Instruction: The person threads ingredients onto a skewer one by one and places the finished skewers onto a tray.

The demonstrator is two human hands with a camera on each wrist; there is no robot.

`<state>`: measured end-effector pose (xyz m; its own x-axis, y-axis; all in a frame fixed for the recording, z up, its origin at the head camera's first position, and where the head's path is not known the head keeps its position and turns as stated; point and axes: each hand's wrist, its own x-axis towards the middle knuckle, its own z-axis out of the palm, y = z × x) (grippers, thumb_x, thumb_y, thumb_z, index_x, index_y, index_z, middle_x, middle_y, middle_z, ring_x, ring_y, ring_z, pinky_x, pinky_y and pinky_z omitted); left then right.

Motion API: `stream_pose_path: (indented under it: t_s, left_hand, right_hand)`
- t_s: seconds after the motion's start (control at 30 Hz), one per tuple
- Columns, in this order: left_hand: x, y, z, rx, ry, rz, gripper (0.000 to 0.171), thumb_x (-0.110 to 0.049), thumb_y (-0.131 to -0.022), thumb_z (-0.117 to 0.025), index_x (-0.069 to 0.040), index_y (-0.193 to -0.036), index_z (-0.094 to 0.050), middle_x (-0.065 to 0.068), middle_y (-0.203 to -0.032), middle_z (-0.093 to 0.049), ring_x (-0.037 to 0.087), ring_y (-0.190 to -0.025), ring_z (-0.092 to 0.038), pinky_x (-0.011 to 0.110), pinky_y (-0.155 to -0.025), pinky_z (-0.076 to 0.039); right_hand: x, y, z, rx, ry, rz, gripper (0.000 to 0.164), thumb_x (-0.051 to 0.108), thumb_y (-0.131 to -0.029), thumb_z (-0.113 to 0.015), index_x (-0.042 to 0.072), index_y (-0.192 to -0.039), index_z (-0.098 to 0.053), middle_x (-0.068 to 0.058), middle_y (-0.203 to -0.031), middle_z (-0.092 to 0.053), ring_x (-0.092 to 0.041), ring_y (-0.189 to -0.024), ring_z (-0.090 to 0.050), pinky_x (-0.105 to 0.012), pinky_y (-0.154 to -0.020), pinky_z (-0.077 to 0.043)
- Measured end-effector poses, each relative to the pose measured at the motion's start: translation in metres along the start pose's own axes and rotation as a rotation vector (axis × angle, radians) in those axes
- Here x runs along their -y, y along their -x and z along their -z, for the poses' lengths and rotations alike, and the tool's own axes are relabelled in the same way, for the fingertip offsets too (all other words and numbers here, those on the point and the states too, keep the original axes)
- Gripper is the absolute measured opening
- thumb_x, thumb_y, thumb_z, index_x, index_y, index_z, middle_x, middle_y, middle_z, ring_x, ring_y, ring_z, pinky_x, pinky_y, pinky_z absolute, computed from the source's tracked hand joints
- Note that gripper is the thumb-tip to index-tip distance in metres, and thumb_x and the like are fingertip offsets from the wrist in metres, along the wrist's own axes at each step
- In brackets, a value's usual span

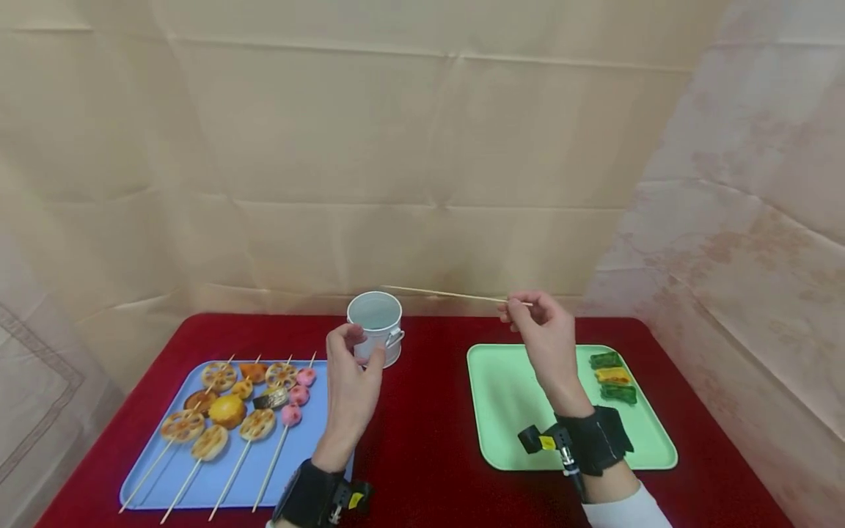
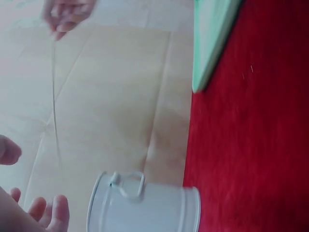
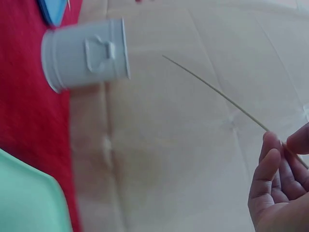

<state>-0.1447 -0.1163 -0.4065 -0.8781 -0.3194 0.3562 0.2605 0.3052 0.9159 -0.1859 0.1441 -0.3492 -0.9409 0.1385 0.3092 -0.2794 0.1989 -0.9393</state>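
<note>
Between thumb and fingers, my right hand (image 1: 548, 345) pinches one end of a thin bare wooden skewer (image 1: 449, 295), held nearly level in the air. In the right wrist view the skewer (image 3: 222, 95) carries nothing along its visible length. My left hand (image 1: 350, 392) is held up with loosely curved fingers and a gap between thumb and fingertips. It overlaps a small white metal bucket (image 1: 385, 336) in the head view; whether they touch I cannot tell. The left wrist view has the bucket (image 2: 154, 208) beside the left fingers (image 2: 59, 212), which hold nothing.
At left, a blue tray (image 1: 310, 447) bears several skewers of toy food: lotus slices, pink balls and other pieces. A green tray (image 1: 502, 411) under my right forearm has two green pieces and a yellow piece (image 1: 614, 375). Beige cloth (image 1: 396, 147) hangs behind the red-covered table (image 1: 422, 455).
</note>
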Motion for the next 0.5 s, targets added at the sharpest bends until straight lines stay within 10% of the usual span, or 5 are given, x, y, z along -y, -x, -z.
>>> stream_pose_path:
  t_s: [0.3, 0.5]
  left_hand:
    - [-0.013, 0.009, -0.014, 0.26, 0.608, 0.123, 0.07, -0.004, -0.102, -0.057, -0.01, -0.16, -0.019, 0.021, -0.154, -0.044, 0.037, -0.135, -0.054, 0.031, -0.104, -0.049]
    - [-0.024, 0.017, -0.032, 0.38, 0.959, 0.274, 0.046, -0.006, -0.108, -0.05, -0.006, -0.149, -0.031, 0.023, -0.151, -0.05, 0.034, -0.131, -0.059, 0.042, -0.107, -0.047]
  right_hand:
    - [-0.018, 0.035, 0.007, 0.117, -0.443, -0.285, 0.019, 0.012, -0.102, -0.066, -0.001, -0.115, -0.063, -0.005, -0.1, -0.077, -0.015, -0.09, -0.071, -0.025, -0.082, -0.055]
    - [-0.026, 0.056, -0.01, 0.218, -0.669, -0.456, 0.01, 0.008, -0.105, -0.058, 0.01, -0.104, -0.068, -0.003, -0.1, -0.076, -0.01, -0.089, -0.069, -0.022, -0.079, -0.053]
